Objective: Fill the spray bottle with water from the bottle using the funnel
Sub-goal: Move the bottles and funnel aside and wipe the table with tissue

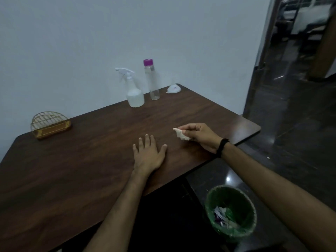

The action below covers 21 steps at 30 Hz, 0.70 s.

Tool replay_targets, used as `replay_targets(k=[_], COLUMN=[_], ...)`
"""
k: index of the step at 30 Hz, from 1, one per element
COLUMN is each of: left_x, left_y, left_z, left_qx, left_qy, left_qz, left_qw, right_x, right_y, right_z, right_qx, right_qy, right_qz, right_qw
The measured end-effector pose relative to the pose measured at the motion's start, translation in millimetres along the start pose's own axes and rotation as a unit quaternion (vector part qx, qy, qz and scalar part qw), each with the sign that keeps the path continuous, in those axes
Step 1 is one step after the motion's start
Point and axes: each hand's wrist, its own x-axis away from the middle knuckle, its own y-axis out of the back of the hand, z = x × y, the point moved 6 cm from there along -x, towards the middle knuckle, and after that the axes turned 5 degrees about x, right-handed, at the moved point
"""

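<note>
A white spray bottle (133, 91) with its trigger head on stands at the far side of the dark wooden table (91, 160), near the wall. Right beside it stands a tall clear bottle (152, 80) with a purple cap. A white funnel (174, 88) lies wide end down at the table's far right corner. My left hand (148, 154) rests flat on the table, fingers spread. My right hand (198, 136) hovers near the table's right edge and pinches a crumpled white tissue (181, 134). Both hands are well short of the bottles.
A gold wire holder (50, 124) sits at the table's left side. A green-lined waste bin (231, 211) with paper scraps stands on the floor at the lower right, below the table edge. A dark glass partition (294, 70) runs along the right.
</note>
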Motion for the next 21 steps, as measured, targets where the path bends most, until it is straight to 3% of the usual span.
replay_targets(k=[4,7,10,12,14,17,21], left_x=[33.1,77.6,117.3,125.7,119.7,103.7,93.3], left_y=[-24.4,-32.9,-69.3,-107.4,-146.5,-205.1,-260.4], left_z=[-83.7,-137.7,-171.2,-180.2,-179.5,-165.9,-150.1], left_qx=[0.044,0.182,0.187,0.151,0.120,0.115,0.120], left_qy=[-0.107,-0.248,-0.362,-0.408,-0.403,-0.300,-0.209], left_qz=[-0.030,-0.150,-0.186,-0.154,-0.087,0.055,0.178], left_qw=[0.993,0.940,0.894,0.887,0.903,0.945,0.954], right_x=[56.6,101.5,136.9,153.4,164.0,170.9,162.8], right_y=[51.8,87.5,118.0,131.1,140.2,149.4,148.0], right_z=[-5.1,-28.7,-72.8,-107.0,-143.1,-196.4,-247.8], right_qx=[0.016,0.008,-0.021,-0.034,-0.014,0.102,0.294], right_qy=[0.043,0.035,-0.015,-0.061,-0.121,-0.224,-0.294], right_qz=[0.015,0.060,0.038,0.017,0.000,-0.032,-0.034], right_qw=[0.999,0.998,0.999,0.997,0.993,0.969,0.909])
